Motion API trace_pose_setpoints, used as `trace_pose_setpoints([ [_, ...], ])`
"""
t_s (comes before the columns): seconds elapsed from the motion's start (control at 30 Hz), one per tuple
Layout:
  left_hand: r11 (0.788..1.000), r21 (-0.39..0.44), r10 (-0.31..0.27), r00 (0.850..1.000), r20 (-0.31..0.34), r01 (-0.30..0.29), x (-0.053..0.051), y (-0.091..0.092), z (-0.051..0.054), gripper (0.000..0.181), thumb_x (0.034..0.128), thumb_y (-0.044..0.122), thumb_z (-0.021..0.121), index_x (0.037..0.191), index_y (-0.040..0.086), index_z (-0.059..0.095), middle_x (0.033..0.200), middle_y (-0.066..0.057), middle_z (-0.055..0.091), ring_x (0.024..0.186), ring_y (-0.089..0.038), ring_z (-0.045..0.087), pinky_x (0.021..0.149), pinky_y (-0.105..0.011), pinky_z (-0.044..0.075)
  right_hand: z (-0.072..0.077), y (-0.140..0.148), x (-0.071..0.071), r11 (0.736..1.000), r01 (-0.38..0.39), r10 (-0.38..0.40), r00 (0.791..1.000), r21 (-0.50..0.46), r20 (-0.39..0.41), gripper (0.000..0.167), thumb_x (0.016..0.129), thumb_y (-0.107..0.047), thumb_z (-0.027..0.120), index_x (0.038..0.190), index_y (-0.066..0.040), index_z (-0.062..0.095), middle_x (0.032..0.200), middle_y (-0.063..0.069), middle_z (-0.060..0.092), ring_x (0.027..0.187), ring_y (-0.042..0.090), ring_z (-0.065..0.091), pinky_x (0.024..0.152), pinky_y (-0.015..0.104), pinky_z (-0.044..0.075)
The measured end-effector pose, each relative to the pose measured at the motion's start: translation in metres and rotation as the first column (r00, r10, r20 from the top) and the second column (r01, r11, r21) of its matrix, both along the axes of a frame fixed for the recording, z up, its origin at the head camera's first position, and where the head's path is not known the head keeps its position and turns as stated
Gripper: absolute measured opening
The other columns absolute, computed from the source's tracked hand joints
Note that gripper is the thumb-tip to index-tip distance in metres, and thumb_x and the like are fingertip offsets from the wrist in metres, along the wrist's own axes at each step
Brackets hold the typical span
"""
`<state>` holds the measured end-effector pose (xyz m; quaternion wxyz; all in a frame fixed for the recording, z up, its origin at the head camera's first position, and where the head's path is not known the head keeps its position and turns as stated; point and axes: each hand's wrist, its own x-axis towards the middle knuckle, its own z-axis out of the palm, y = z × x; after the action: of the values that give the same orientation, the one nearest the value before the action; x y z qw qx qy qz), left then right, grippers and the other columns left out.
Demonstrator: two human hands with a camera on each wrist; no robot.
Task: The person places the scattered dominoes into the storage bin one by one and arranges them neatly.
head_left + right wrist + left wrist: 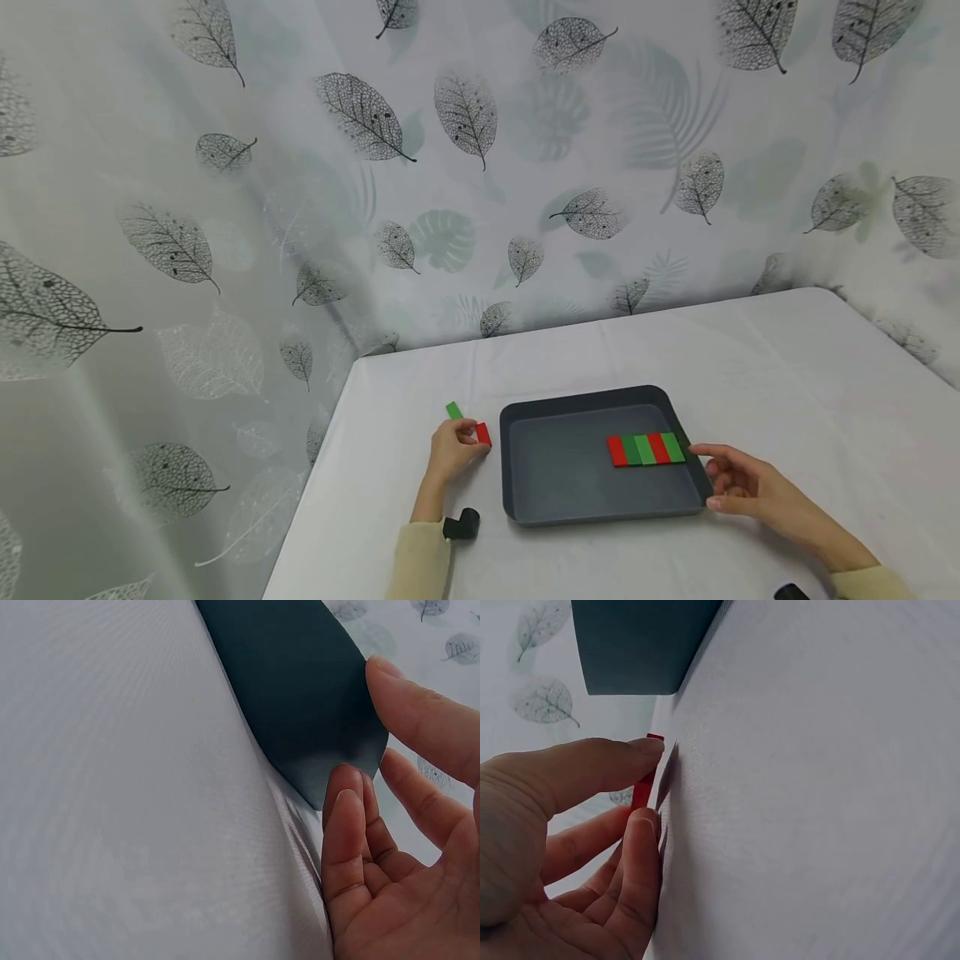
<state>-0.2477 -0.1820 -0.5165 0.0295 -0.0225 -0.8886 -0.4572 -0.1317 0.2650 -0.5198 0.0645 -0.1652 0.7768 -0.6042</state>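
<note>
On the left of the table, my left hand (450,452) pinches a small flat red tile (483,434) between thumb and fingers, close to the tabletop. In the left wrist view the red tile (641,793) stands on edge, partly covered by the fingertips. A green tile (453,409) lies just beyond that hand. To the right is a dark grey tray (555,471). Inside it, toward its right side, a side-by-side row of red and green tiles (646,449) lies flat. My right hand (753,492) touches the tray's right edge with relaxed fingers, the thumb by the near corner.
A white cloth covers the table (600,562). Behind and to the left hangs a leaf-patterned curtain (465,192). Black wrist devices (462,525) are strapped near both sleeves. The tray's raised rim stands between the left hand and the row.
</note>
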Motion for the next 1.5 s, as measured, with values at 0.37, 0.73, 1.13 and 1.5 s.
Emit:
trace_pose_setpoints([
  [0.37, 0.984, 0.157, 0.101, 0.992, -0.07, -0.089, 0.006, 0.004, 0.024, 0.041, 0.0722, -0.001, 0.08, 0.111, -0.003, 0.067, 0.093, -0.016, 0.067, 0.077, -0.015, 0.062, 0.065, -0.022, 0.052, 0.001, -0.001, 0.0, 1.0, 0.001, -0.001, 1.0, 0.009, 0.015, 0.06, 0.087, -0.002, 0.069, 0.14, 0.003, 0.042, 0.102, -0.001, 0.05, 0.084, 0.012, 0.054, 0.067, 0.025, 0.048],
  [0.73, 0.93, 0.343, -0.085, 0.984, -0.155, 0.134, 0.021, 0.048, 0.073, 0.047, 0.0766, -0.003, 0.077, 0.121, -0.006, 0.063, 0.106, -0.026, 0.066, 0.088, -0.034, 0.064, 0.068, -0.015, 0.049, 0.002, -0.001, 0.0, 1.0, 0.005, -0.005, 1.0, 0.015, 0.027, 0.06, 0.086, -0.003, 0.07, 0.139, 0.004, 0.042, 0.102, -0.001, 0.05, 0.084, 0.011, 0.054, 0.067, 0.024, 0.049],
  [1.13, 0.871, 0.379, -0.289, 0.95, -0.119, 0.312, 0.036, 0.121, 0.067, 0.045, 0.0754, -0.003, 0.079, 0.118, -0.007, 0.064, 0.1, -0.023, 0.066, 0.078, -0.01, 0.063, 0.068, -0.015, 0.05, 0.001, -0.002, 0.001, 1.0, 0.003, -0.003, 1.0, 0.009, -0.018, 0.06, 0.085, -0.002, 0.07, 0.138, 0.005, 0.043, 0.101, -0.002, 0.05, 0.084, 0.011, 0.054, 0.067, 0.024, 0.048],
  [1.5, 0.944, 0.227, -0.241, 0.97, -0.012, 0.238, 0.038, 0.154, 0.034, 0.043, 0.0719, -0.002, 0.082, 0.112, 0.002, 0.069, 0.089, -0.002, 0.067, 0.065, 0.003, 0.057, 0.059, -0.016, 0.048, 0.001, -0.001, 0.001, 1.0, 0.007, -0.007, 1.0, 0.012, -0.029, 0.06, 0.085, -0.001, 0.07, 0.138, 0.005, 0.043, 0.1, -0.002, 0.051, 0.083, 0.012, 0.054, 0.066, 0.024, 0.048],
])
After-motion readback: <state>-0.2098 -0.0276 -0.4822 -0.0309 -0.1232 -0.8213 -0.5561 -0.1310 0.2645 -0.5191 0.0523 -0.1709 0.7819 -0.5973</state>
